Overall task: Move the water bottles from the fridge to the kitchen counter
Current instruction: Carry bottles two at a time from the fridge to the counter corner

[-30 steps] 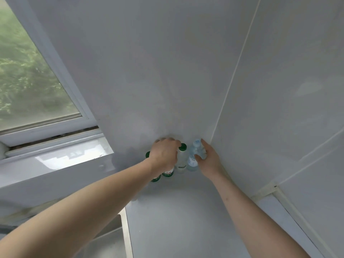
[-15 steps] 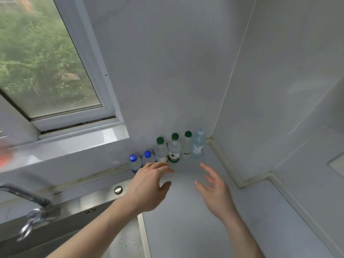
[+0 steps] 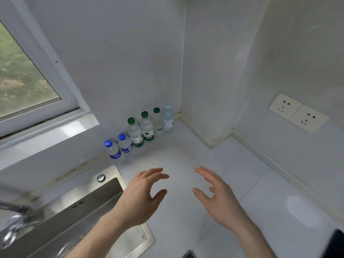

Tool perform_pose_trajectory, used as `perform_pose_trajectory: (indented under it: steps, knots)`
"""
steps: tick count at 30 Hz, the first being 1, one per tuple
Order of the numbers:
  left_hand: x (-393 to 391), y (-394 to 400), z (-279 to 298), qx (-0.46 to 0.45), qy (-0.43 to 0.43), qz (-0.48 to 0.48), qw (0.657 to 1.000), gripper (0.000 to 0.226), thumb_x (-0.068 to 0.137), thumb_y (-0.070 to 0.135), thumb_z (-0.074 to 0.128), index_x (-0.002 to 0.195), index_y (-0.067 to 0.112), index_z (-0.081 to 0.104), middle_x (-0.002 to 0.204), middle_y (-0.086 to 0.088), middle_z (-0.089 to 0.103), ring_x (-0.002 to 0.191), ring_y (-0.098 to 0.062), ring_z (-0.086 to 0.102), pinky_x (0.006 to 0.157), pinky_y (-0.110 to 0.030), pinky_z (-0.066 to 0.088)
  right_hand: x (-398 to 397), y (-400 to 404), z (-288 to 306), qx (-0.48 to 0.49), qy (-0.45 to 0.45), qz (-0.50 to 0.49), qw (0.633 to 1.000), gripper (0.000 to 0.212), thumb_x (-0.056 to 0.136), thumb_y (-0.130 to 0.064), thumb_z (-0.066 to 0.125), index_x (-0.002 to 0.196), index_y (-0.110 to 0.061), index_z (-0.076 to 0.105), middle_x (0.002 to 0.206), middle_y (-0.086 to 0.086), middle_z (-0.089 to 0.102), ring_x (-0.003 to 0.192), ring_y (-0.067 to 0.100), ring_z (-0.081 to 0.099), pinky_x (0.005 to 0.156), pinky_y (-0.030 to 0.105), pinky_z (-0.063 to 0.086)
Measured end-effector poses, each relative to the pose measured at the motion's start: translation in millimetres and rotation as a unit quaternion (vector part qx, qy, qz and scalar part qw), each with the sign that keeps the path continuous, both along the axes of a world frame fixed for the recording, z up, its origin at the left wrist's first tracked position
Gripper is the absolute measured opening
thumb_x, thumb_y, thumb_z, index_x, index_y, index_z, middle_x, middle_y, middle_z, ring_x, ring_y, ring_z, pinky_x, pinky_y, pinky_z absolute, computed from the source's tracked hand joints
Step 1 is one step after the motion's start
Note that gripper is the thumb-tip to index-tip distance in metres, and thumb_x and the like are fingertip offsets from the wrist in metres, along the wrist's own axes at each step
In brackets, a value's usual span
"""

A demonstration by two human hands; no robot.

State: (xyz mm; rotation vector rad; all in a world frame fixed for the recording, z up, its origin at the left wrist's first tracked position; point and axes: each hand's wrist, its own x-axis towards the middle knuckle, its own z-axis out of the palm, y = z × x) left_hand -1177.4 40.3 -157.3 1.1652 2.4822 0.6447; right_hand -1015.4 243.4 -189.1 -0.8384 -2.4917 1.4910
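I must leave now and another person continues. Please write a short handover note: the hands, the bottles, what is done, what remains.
Left hand: open, holds nothing, above the counter beside the sink.
Right hand: open, holds nothing.
Six bottles stand upright along the back wall: two blue-capped, three green-capped, one clear-capped nearest the corner.
Done: these six are placed.
Left: fridge not in view; check it for more.

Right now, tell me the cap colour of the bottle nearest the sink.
Blue: the bottle nearest the sink has a blue cap, clearest in the head view.
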Motion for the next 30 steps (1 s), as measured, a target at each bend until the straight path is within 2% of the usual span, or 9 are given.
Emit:
perform_pose_trajectory:
  steps: [8, 18, 22, 27, 30]
  knots:
    - [32, -2, -9, 0.027, -0.010, -0.098, 0.995, 0.040, 0.098, 0.043, 0.060, 0.138, 0.044, 0.055, 0.153, 0.026, 0.043, 0.140, -0.004, 0.038, 0.112, -0.022, 0.035, 80, -49, 8, 0.012, -0.051, -0.085, 0.995, 0.056, 0.100, -0.035, 0.068, 0.147, -0.055, 0.047, 0.158, -0.037, 0.032, 0.146, -0.008, 0.035, 0.125, 0.034, 0.034]
    - [95, -28, -25, 0.051, -0.074, -0.238, 0.967, 0.041, 0.096, 0.041, 0.064, 0.135, 0.048, 0.056, 0.149, 0.035, 0.041, 0.137, 0.002, 0.036, 0.105, -0.017, 0.031, 187, -153, 25, 0.035, -0.086, -0.246, 0.965, 0.056, 0.100, -0.035, 0.069, 0.149, -0.051, 0.048, 0.155, -0.038, 0.034, 0.144, -0.009, 0.037, 0.124, 0.033, 0.035]
    - [124, -27, -17, 0.056, -0.087, -0.320, 0.942, 0.040, 0.096, 0.042, 0.064, 0.134, 0.050, 0.056, 0.147, 0.039, 0.038, 0.136, 0.004, 0.034, 0.105, -0.016, 0.030, 233, -194, 32, 0.043, -0.072, -0.326, 0.942, 0.057, 0.099, -0.038, 0.069, 0.148, -0.055, 0.047, 0.154, -0.044, 0.031, 0.143, -0.014, 0.035, 0.123, 0.032, 0.035]
    - [171, -7, 1, 0.065, -0.095, -0.406, 0.907, 0.037, 0.095, 0.042, 0.065, 0.129, 0.053, 0.057, 0.142, 0.045, 0.037, 0.134, 0.006, 0.036, 0.103, -0.017, 0.033, 296, -233, 41, 0.045, -0.066, -0.421, 0.904, 0.059, 0.098, -0.039, 0.069, 0.149, -0.055, 0.045, 0.157, -0.039, 0.031, 0.141, -0.013, 0.038, 0.121, 0.030, 0.037]
    - [218, 4, 13, 0.068, -0.092, -0.468, 0.876, 0.037, 0.095, 0.044, 0.065, 0.131, 0.052, 0.057, 0.144, 0.043, 0.037, 0.134, 0.005, 0.036, 0.106, -0.018, 0.032, 340, -259, 46, 0.056, -0.055, -0.483, 0.872, 0.059, 0.098, -0.037, 0.071, 0.148, -0.056, 0.046, 0.158, -0.036, 0.033, 0.141, -0.015, 0.036, 0.118, 0.023, 0.038]
